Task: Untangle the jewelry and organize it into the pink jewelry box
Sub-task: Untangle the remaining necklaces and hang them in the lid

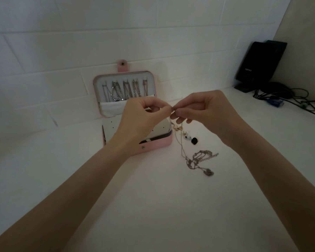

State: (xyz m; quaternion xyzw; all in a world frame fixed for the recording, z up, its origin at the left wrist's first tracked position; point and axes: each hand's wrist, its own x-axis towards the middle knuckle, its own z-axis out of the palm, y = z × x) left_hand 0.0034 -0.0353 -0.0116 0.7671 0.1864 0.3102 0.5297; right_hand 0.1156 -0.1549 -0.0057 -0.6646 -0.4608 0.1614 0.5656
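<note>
white counter (153, 206), hands (173, 110) pinching chain (180, 142) — black device (258, 64), lettering unreadable

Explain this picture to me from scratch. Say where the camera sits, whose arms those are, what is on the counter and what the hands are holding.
There is one picture, taken by a wide-angle camera worn on a person's head, looking forward and down. No machine is involved: the two bare arms reaching in from below belong to that person.

The left hand and the right hand meet in the middle, and their fingertips pinch the top of a thin chain. It hangs down to a tangled pile of chains lying on the white counter.

Behind the hands stands a pink jewelry box, open, with its lid leaning against the wall and several chains already hung inside it. Beside the box lie a few small pieces, among them a black bead. At far right are a black device and loose cables.
</note>
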